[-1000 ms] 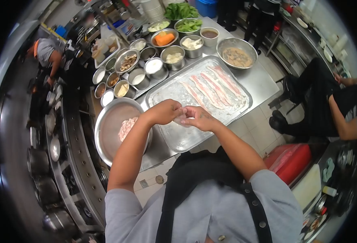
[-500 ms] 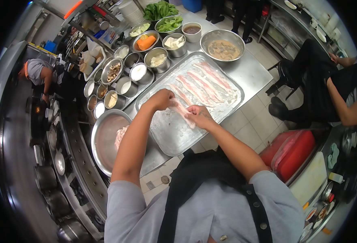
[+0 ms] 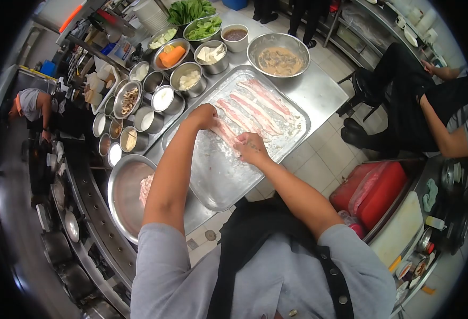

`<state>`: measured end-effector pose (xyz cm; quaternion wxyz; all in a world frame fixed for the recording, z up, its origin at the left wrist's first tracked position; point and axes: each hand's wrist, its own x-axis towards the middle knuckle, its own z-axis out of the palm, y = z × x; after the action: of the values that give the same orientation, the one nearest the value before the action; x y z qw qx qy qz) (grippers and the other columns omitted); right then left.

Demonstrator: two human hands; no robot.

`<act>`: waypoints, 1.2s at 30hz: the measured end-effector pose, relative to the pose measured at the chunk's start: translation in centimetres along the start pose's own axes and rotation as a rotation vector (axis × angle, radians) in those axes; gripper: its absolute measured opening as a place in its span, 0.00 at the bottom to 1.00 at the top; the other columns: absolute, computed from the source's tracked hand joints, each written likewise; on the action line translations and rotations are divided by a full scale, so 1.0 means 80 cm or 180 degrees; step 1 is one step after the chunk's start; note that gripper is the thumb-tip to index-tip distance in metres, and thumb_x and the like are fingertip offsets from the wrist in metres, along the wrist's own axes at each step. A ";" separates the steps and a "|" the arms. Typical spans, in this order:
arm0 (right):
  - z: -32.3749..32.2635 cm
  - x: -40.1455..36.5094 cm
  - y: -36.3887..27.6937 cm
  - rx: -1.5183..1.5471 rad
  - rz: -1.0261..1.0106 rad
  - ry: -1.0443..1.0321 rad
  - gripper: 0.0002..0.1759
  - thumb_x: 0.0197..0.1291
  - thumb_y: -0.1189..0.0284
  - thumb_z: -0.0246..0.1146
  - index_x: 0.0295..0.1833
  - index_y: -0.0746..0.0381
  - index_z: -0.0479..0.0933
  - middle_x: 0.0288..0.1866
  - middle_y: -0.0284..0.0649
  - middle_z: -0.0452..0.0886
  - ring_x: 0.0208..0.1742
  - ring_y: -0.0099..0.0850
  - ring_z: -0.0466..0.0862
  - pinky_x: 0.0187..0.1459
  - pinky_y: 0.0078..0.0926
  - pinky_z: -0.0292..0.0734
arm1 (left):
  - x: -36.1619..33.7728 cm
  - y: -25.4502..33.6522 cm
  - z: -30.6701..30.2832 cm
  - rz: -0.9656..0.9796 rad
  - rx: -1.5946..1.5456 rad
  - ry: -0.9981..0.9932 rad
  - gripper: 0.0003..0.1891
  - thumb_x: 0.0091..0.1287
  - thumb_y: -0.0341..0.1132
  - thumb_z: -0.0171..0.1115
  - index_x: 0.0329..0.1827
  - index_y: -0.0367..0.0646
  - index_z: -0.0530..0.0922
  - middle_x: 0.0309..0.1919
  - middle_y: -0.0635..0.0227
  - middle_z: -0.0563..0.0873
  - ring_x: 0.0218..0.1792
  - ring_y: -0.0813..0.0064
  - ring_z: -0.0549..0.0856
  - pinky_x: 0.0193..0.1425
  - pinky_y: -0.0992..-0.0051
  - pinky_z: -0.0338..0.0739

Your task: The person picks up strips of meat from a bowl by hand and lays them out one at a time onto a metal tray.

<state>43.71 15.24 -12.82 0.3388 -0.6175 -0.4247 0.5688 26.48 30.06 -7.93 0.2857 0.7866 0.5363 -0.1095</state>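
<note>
A strip of bacon (image 3: 224, 132) stretches between my two hands, low over or against the metal tray (image 3: 204, 183). My left hand (image 3: 204, 116) is closed on its far-left end. The near-right end is pinched by my right hand (image 3: 251, 148). Several other bacon strips (image 3: 252, 110) lie side by side across the tray's far right part, with whitish bits scattered about them. At my left, partly behind my forearm, a large steel bowl (image 3: 118, 187) holds a heap of pale pink meat (image 3: 146, 187).
Beyond the tray stand a bowl of brownish marinade (image 3: 279, 57), a cup of dark sauce (image 3: 235, 36) and several steel containers of ingredients. A seated person (image 3: 430, 106) is at the right; another person (image 3: 34, 103) bends at the far left. A red container (image 3: 372, 191) sits on the right.
The bunched bacon strip is now drawn out straighter and lower, along the strips on the tray. My hands have moved a little farther apart. The whole view has shifted slightly.
</note>
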 end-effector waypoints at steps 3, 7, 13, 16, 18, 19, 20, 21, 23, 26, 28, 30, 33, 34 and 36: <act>-0.005 0.000 0.000 0.0009 -0.0008 -0.0030 0.18 0.55 0.72 0.68 0.47 0.73 0.78 0.31 0.44 0.81 0.19 0.30 0.82 0.21 0.25 0.77 | 0.005 -0.003 0.000 0.0067 0.0039 -0.0007 0.14 0.49 0.38 0.74 0.36 0.42 0.85 0.35 0.57 0.88 0.38 0.60 0.87 0.44 0.65 0.79; -0.010 -0.008 -0.009 0.0084 0.0166 -0.0067 0.16 0.55 0.73 0.67 0.45 0.73 0.77 0.30 0.44 0.81 0.20 0.31 0.83 0.23 0.26 0.77 | 0.007 -0.005 0.001 0.0042 0.0067 -0.0010 0.13 0.49 0.37 0.73 0.35 0.42 0.85 0.35 0.57 0.88 0.40 0.61 0.87 0.44 0.65 0.78; -0.013 -0.016 -0.012 -0.0124 0.0097 -0.0005 0.11 0.58 0.75 0.65 0.41 0.72 0.76 0.28 0.47 0.83 0.22 0.30 0.85 0.28 0.28 0.78 | 0.008 -0.013 0.002 0.0118 0.0048 0.0262 0.10 0.48 0.35 0.73 0.33 0.44 0.84 0.35 0.58 0.88 0.40 0.60 0.86 0.44 0.65 0.78; -0.016 -0.022 -0.020 -0.0339 0.0201 -0.0041 0.12 0.57 0.74 0.66 0.42 0.71 0.76 0.29 0.48 0.83 0.26 0.36 0.86 0.33 0.31 0.79 | 0.003 -0.015 0.003 0.0273 0.0009 0.0546 0.10 0.47 0.33 0.72 0.31 0.41 0.83 0.32 0.58 0.86 0.37 0.59 0.85 0.43 0.64 0.78; -0.015 -0.022 -0.010 -0.0620 -0.0079 0.0026 0.14 0.56 0.73 0.66 0.43 0.71 0.76 0.30 0.50 0.83 0.30 0.40 0.86 0.36 0.35 0.79 | 0.004 -0.015 0.007 0.0254 0.0334 0.1103 0.05 0.51 0.30 0.68 0.30 0.44 0.82 0.38 0.59 0.86 0.45 0.58 0.84 0.47 0.63 0.78; -0.016 -0.023 -0.006 -0.0897 -0.0365 0.0099 0.15 0.55 0.72 0.67 0.44 0.70 0.75 0.32 0.51 0.83 0.33 0.45 0.85 0.39 0.38 0.79 | 0.004 -0.016 0.011 0.0245 0.0335 0.1107 0.05 0.51 0.30 0.68 0.30 0.44 0.82 0.38 0.59 0.86 0.45 0.58 0.84 0.47 0.63 0.78; -0.020 -0.027 0.000 -0.0899 -0.0377 0.0089 0.15 0.55 0.72 0.67 0.44 0.70 0.75 0.32 0.51 0.83 0.33 0.45 0.85 0.39 0.38 0.79 | 0.003 -0.016 0.016 0.0306 0.0454 0.1555 0.03 0.52 0.29 0.67 0.30 0.44 0.82 0.39 0.59 0.85 0.46 0.57 0.83 0.48 0.63 0.78; -0.027 -0.039 -0.011 -0.1504 -0.0676 0.0078 0.15 0.56 0.71 0.66 0.44 0.69 0.75 0.33 0.52 0.82 0.36 0.48 0.84 0.41 0.41 0.78 | 0.002 -0.018 0.018 0.0366 0.0575 0.2008 0.02 0.53 0.28 0.65 0.30 0.44 0.82 0.40 0.59 0.85 0.47 0.56 0.83 0.49 0.62 0.77; -0.031 -0.054 -0.026 -0.2113 -0.0992 0.0055 0.14 0.57 0.70 0.65 0.44 0.67 0.75 0.34 0.53 0.82 0.39 0.52 0.82 0.42 0.44 0.77 | -0.005 -0.010 0.015 0.0315 0.0511 0.1982 0.02 0.54 0.28 0.63 0.30 0.44 0.82 0.39 0.59 0.85 0.47 0.55 0.83 0.49 0.61 0.78; -0.029 -0.062 -0.030 -0.2350 -0.1517 0.0133 0.10 0.58 0.72 0.61 0.43 0.66 0.74 0.33 0.53 0.81 0.38 0.52 0.83 0.40 0.47 0.76 | -0.016 0.001 0.010 0.0181 0.0401 0.1830 0.04 0.54 0.30 0.65 0.32 0.42 0.82 0.38 0.57 0.85 0.46 0.55 0.83 0.48 0.60 0.77; -0.029 -0.058 -0.016 -0.2753 -0.1889 -0.0162 0.07 0.58 0.73 0.58 0.41 0.65 0.74 0.32 0.52 0.81 0.36 0.50 0.83 0.39 0.47 0.77 | -0.030 0.011 -0.002 0.0064 0.0352 0.1728 0.06 0.53 0.32 0.67 0.33 0.41 0.82 0.36 0.57 0.85 0.45 0.55 0.83 0.46 0.60 0.77; -0.033 -0.059 0.001 -0.2867 -0.1898 -0.0152 0.07 0.58 0.73 0.58 0.41 0.64 0.75 0.32 0.52 0.81 0.36 0.50 0.83 0.39 0.48 0.77 | -0.056 0.021 -0.025 0.0085 0.0009 0.1407 0.09 0.55 0.34 0.68 0.34 0.38 0.82 0.36 0.56 0.86 0.42 0.55 0.84 0.45 0.61 0.78; -0.044 -0.058 0.017 -0.3226 -0.1838 -0.0230 0.08 0.60 0.69 0.58 0.38 0.62 0.77 0.31 0.51 0.82 0.36 0.49 0.83 0.39 0.48 0.77 | -0.128 0.031 -0.069 0.0254 -0.0500 0.1371 0.13 0.59 0.39 0.70 0.36 0.38 0.82 0.32 0.59 0.85 0.36 0.62 0.84 0.40 0.66 0.76; -0.048 -0.063 0.012 -0.3311 -0.1678 -0.0337 0.09 0.61 0.67 0.59 0.38 0.62 0.78 0.31 0.50 0.82 0.36 0.49 0.83 0.40 0.48 0.77 | -0.166 0.035 -0.086 0.0307 -0.0745 0.1424 0.13 0.60 0.40 0.70 0.36 0.38 0.82 0.30 0.62 0.85 0.34 0.68 0.83 0.39 0.69 0.75; -0.049 -0.077 -0.015 -0.3435 -0.1584 -0.0518 0.10 0.61 0.66 0.60 0.37 0.63 0.79 0.32 0.50 0.82 0.36 0.49 0.84 0.40 0.48 0.77 | -0.228 0.015 -0.105 0.0466 -0.1051 0.1512 0.11 0.62 0.39 0.69 0.37 0.39 0.83 0.28 0.69 0.83 0.32 0.79 0.80 0.37 0.75 0.74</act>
<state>47.45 10.38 -8.71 0.0668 -0.5388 -0.8100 0.2218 19.12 20.21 8.03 0.2834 0.7697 0.5406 0.1872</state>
